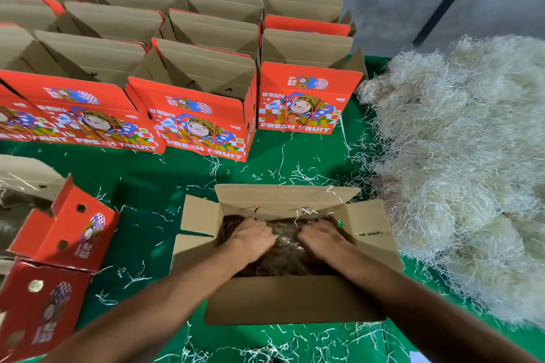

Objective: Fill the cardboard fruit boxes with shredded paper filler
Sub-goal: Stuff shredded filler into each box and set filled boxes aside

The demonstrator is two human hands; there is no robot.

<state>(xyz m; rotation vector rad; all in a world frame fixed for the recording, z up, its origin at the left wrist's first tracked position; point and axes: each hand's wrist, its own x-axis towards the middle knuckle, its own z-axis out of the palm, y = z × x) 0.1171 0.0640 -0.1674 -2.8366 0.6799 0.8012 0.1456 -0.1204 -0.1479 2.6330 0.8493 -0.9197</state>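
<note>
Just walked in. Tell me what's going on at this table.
A person is packing fruit boxes with shredded paper. Both hands, the left hand and the right hand, are down inside the open box nearest them, pressing on the paper filler already in it. A big pile of shredded paper sits to the right on the green table. Rows of red boxes stand open behind; their insides can't be seen.

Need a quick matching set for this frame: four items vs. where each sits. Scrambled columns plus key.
Items:
1. left hand
2. shredded paper pile
3. rows of upright red boxes
4. tipped red box

Places:
A. far side of the green mat
B. right edge of the mat
C. inside the open box, pressing filler
D. left of the open box

Pairs: 1-C, 2-B, 3-A, 4-D
</note>
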